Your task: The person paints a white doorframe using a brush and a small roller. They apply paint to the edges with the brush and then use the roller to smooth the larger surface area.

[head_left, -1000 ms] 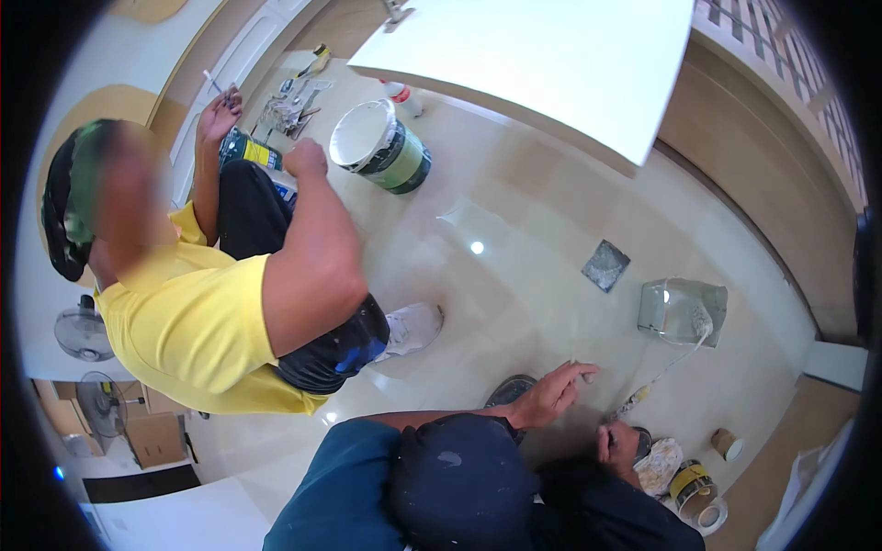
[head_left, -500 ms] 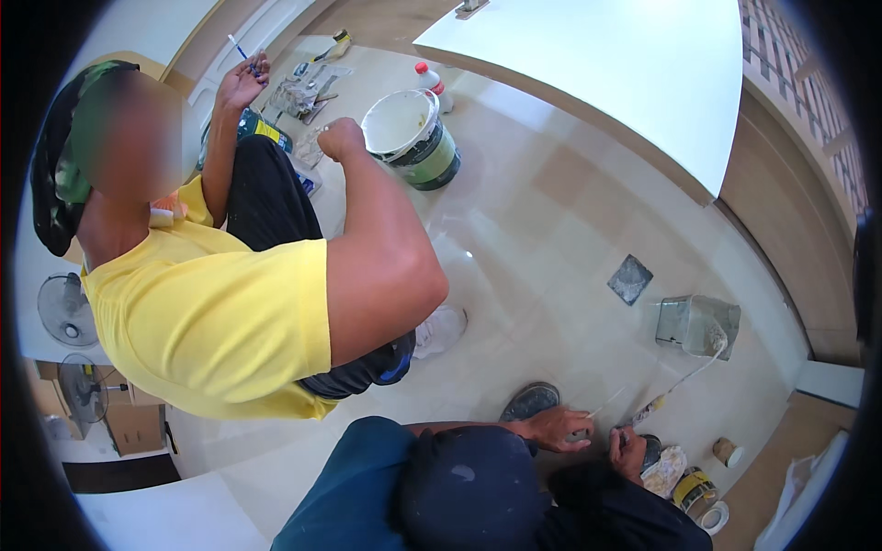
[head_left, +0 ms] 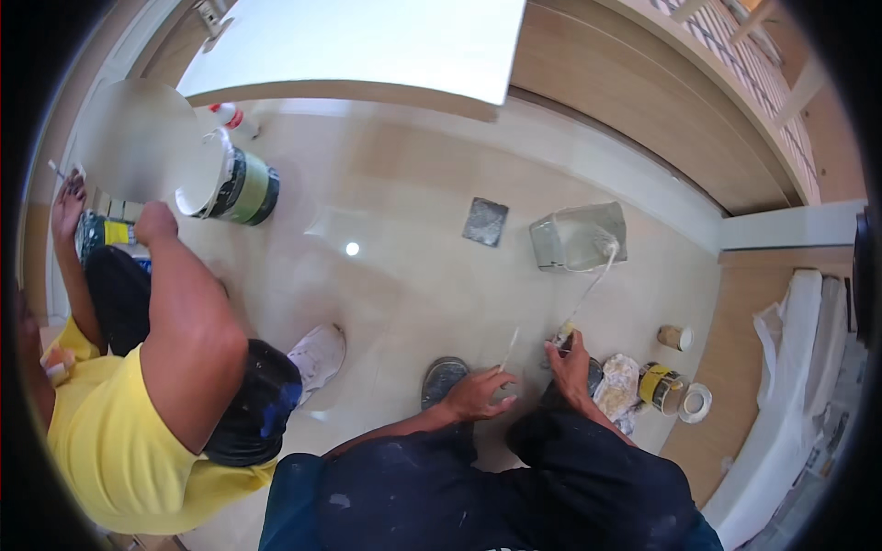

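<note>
My left hand (head_left: pixel 477 395) is pinched on a thin pale stick (head_left: pixel 511 349) that points up and away from the fingers, above the floor. In my right hand (head_left: pixel 572 365) is the speckled, yellowish handle of a long thin rod (head_left: pixel 597 282). The rod's pale, lumpy far end reaches to a clear square tub (head_left: pixel 551 241) in front of me; whether it touches the tub's inside is hard to tell. Left of the tub a dark grey square plate (head_left: pixel 485 222) lies flat on the floor.
At left squats a co-worker in a yellow shirt (head_left: pixel 101 432), near a white bucket (head_left: pixel 246 188) and a red-capped bottle (head_left: pixel 241 121). A white panel (head_left: pixel 358 46) juts out above. Beside my right foot are a stained rag (head_left: pixel 617 386), a yellow-labelled can (head_left: pixel 658 384), a white ring (head_left: pixel 695 402) and a small cup (head_left: pixel 674 337).
My view has swung to the right, so the co-worker and bucket sit farther left. Both hands keep their holds on the stick and the rod.
</note>
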A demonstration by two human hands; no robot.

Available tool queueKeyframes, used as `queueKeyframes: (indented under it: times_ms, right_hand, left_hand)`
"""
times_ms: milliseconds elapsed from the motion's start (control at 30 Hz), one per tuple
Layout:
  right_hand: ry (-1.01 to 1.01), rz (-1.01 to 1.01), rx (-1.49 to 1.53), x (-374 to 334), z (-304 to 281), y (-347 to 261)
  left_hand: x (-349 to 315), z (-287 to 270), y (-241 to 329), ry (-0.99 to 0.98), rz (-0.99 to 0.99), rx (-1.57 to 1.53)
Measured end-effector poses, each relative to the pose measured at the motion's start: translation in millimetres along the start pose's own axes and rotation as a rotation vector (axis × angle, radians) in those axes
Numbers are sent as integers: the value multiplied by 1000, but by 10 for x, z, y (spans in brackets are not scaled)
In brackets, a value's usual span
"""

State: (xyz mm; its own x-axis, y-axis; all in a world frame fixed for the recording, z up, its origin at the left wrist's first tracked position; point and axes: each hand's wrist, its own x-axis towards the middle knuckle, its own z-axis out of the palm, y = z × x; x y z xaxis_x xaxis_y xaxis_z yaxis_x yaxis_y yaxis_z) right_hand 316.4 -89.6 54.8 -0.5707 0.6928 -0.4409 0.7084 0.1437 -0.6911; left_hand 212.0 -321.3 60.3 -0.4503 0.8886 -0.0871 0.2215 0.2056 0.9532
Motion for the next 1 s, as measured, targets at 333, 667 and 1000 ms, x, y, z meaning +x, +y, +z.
queueKeyframes:
  times_ms: [333,667,1000]
  right_hand:
    - [119,-107,481,-339,40,-159]
    - [-727,100,390,101,-126,-2301]
    - [-570,6,917,1415,2919,-4121]
  left_hand:
    - [-169,-22,-75,146,88,10]
    - [-466,-214,-42,222,80,66]
    - [-447,-157,-241,207,11,210]
